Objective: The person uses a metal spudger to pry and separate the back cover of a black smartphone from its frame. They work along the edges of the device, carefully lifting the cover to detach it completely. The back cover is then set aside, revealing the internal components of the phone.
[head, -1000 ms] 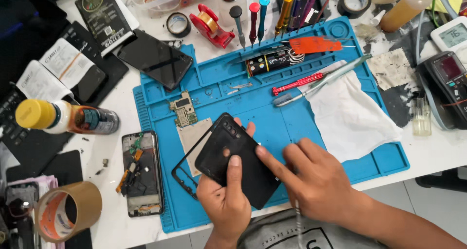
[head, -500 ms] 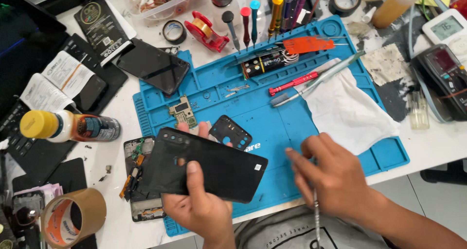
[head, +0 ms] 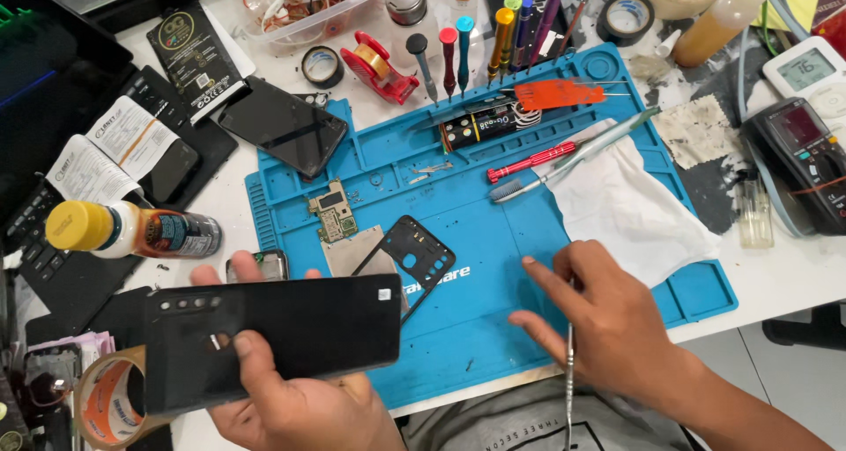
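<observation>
Change: the black back cover point(head: 282, 336) has swung further left and nearer the table edge; the black frame piece point(head: 414, 259) now lies fully exposed.
Left hand point(head: 295, 398): fingers closed around the cover, thumb pressed on its face, holding it flat above the roll of tape point(head: 106, 398).
Right hand point(head: 617, 323): fingers curled round a thin metal tool point(head: 568, 389), index finger stretched over the blue work mat point(head: 493, 266).
Surface: white bench, cluttered; a circuit board point(head: 333, 211), white cloth point(head: 621, 209) and red screwdriver point(head: 529, 162) lie on the mat, with a yellow-capped bottle point(head: 123, 231) to its left.

A phone-repair workshop: blue repair mat point(head: 493, 328), screwdrivers point(head: 476, 50), a circuit board point(head: 332, 211), multimeter point(head: 806, 156), tape rolls point(head: 630, 18).
</observation>
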